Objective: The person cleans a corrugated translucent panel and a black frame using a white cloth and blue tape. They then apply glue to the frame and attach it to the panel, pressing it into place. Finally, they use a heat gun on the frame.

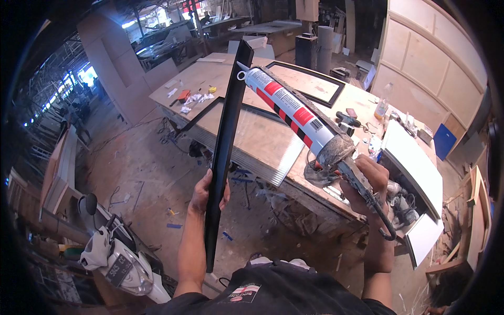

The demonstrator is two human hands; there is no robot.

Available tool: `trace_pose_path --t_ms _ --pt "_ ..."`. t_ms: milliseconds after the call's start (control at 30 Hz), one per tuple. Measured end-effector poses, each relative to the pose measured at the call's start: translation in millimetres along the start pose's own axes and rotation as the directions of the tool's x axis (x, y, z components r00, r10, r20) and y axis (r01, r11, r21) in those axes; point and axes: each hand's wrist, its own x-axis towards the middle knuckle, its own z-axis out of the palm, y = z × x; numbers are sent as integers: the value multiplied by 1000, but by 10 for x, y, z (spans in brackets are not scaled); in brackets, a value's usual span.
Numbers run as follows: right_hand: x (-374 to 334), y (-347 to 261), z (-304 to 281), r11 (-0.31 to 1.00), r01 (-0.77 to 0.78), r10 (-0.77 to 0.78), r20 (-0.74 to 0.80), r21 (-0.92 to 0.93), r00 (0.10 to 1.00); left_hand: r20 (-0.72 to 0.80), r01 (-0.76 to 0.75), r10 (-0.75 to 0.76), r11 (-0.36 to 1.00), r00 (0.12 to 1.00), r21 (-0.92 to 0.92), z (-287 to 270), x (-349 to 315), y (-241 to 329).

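Observation:
My left hand (207, 193) is closed round a long black frame strip (227, 123), which stands nearly upright in front of me. In my right hand (370, 181) is a caulking gun (336, 152), its metal worn and crusted. A white, red and black sealant tube (286, 107) sits in the gun. The tube's nozzle (242, 66) points up and left, at the upper part of the strip; whether it touches cannot be told. Behind them, a black rectangular frame (336, 94) lies on the wooden worktable (205, 126), and more black frame pieces (207, 111) lie nearer.
On the table are a cordless drill (348, 119), a clear bottle (381, 108), a red-orange tool (184, 95) and crumpled paper scraps. White panels (412, 165) lean at the table's right. A motorcycle (123, 268) stands at the lower left. Large wooden panels (433, 63) rise at the right.

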Motion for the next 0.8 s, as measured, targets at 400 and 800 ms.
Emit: trace_pose_path --t_ms 400,800 --pt "-136 -28 54 1000 -19 19 58 0 998 72 -61 60 998 996 19 96 460 246" --pt "-241 -141 16 999 -32 29 104 22 994 42 -217 213 968 976 128 340 933 611"
